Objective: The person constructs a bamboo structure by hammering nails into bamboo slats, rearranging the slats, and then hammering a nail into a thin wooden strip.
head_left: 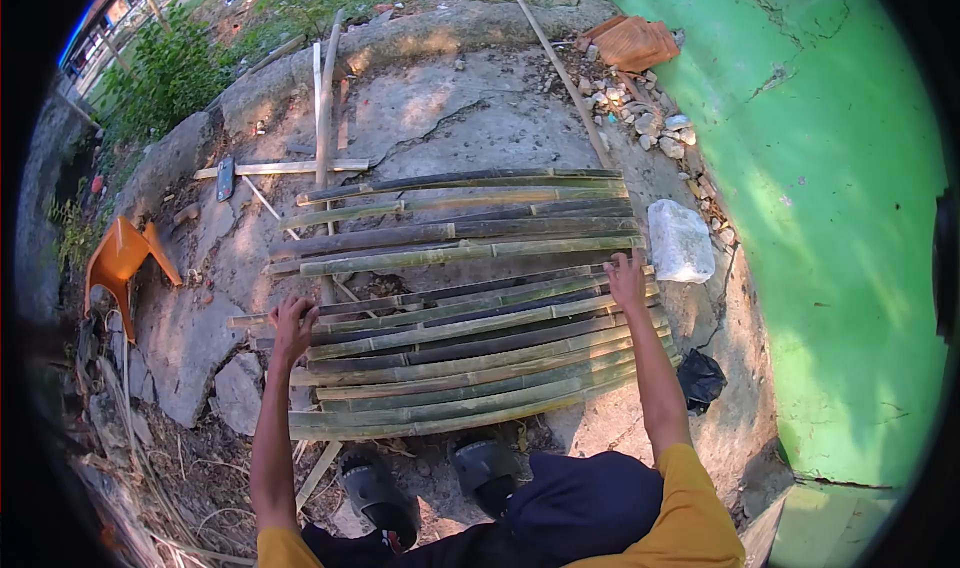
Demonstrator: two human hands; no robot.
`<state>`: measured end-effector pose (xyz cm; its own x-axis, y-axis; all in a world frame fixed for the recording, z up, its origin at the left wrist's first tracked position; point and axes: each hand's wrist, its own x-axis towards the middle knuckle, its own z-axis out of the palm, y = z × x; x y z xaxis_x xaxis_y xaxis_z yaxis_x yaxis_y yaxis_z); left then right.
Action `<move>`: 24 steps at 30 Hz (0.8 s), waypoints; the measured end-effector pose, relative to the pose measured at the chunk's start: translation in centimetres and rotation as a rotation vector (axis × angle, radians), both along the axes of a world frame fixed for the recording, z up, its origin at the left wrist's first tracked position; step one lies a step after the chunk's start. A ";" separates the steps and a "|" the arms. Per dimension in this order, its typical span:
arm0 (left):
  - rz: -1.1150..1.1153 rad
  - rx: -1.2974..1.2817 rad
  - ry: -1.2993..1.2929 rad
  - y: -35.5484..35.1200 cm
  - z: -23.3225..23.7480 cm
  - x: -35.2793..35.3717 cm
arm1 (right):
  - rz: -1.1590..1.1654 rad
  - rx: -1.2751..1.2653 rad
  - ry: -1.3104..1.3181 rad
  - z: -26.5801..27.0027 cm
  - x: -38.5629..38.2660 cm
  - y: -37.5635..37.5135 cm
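Observation:
Several split bamboo strips, dark and greenish, lie side by side across the ground in front of me. A gap divides a far group [440, 233] from a near group [480, 378]. My left hand [291, 330] is curled over the left end of the topmost near bamboo strip [450, 296]. At that strip's right end is my right hand [627, 280], fingers bent down around it. The undersides of both grips are hidden. Beneath the far strips runs a long pole [323, 108], pointing away from me.
An orange plastic chair piece [125, 263] lies left, below a phone [225, 179]. On the right are a white plastic-wrapped bundle [680, 241], a black plastic bag [701, 381], rubble [660, 128] and a green painted surface [830, 218]. Another pole [565, 83] lies at the back. My sandals [380, 493] are close to the near strips.

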<state>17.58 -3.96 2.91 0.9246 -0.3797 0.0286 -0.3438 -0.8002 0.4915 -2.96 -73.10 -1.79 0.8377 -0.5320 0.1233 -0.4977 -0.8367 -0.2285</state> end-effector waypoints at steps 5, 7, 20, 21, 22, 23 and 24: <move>0.019 -0.025 -0.124 1.6 3.8 0.3 | 0.077 0.019 0.029 -1.9 0.1 -2.3; 0.024 -0.023 -0.121 1.8 5.7 0.1 | 0.088 -0.001 0.051 0.1 0.4 -1.8; -0.276 0.349 -0.208 13.4 13.6 0.8 | 0.544 -0.169 -0.270 17.2 -1.8 6.4; -0.262 0.382 -0.125 13.6 15.2 0.1 | 0.559 -0.205 -0.268 18.1 -2.7 7.1; -0.271 0.359 -0.119 13.8 16.6 -0.7 | 0.607 -0.255 -0.340 18.6 -3.5 7.6; -0.265 0.343 -0.112 14.4 17.3 -1.4 | 0.627 -0.337 -0.380 18.8 -4.2 8.2; -0.246 0.400 -0.009 15.8 17.2 -1.5 | 0.627 -0.335 -0.408 20.1 -4.8 9.7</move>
<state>16.08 11.81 20.06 0.8063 -0.5704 -0.1568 -0.5498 -0.8204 0.1570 -7.73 -63.37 18.32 0.8221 0.1397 0.5520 0.1537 -0.9879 0.0211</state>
